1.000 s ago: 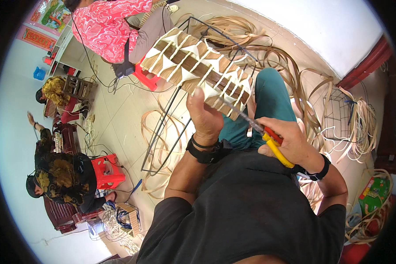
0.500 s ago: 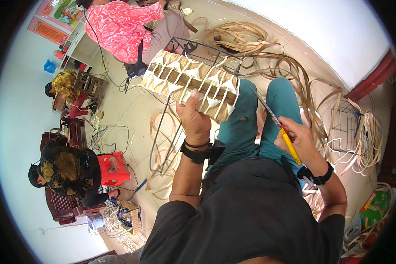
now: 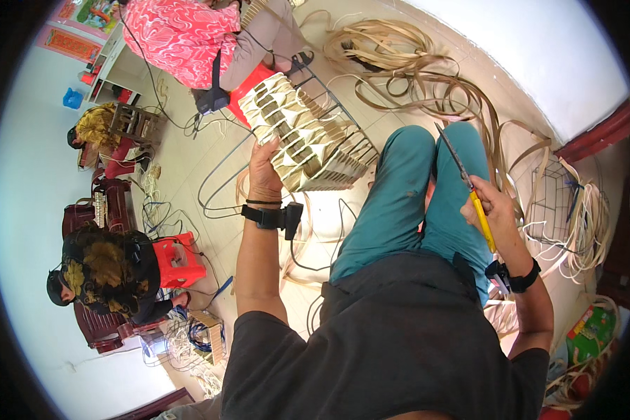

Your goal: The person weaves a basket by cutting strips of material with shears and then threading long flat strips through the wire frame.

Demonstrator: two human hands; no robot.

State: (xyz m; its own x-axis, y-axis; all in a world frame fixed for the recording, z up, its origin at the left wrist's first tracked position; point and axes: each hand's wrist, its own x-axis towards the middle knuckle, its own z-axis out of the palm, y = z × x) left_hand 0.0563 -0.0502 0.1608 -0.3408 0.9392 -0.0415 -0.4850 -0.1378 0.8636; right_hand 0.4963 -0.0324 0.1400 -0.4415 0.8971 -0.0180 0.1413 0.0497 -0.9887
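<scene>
A half-woven basket (image 3: 287, 120) of pale flat strips on a dark wire frame hangs tilted over the floor, left of my knees. My left hand (image 3: 264, 171) is closed on its lower left edge, with some fingers hidden behind it. Bare dark wires (image 3: 344, 112) stick out along its far right side. Above my right thigh, my right hand (image 3: 493, 208) grips a slim, pointed metal tool (image 3: 480, 218) with a yellow handle. Its blade points up and away, apart from the basket. Whether it is scissors or a knife I cannot tell.
Coils of flat tan strips (image 3: 392, 43) lie on the floor ahead. A wire frame (image 3: 549, 199) with pale strips stands at right. A seated person in a pink patterned top (image 3: 178, 42) is close at far left; another sits by a red stool (image 3: 178, 260).
My left hand has moved left with the basket and turned it, so more of its slatted side and wire frame shows. My right hand has shifted slightly right with the tool.
</scene>
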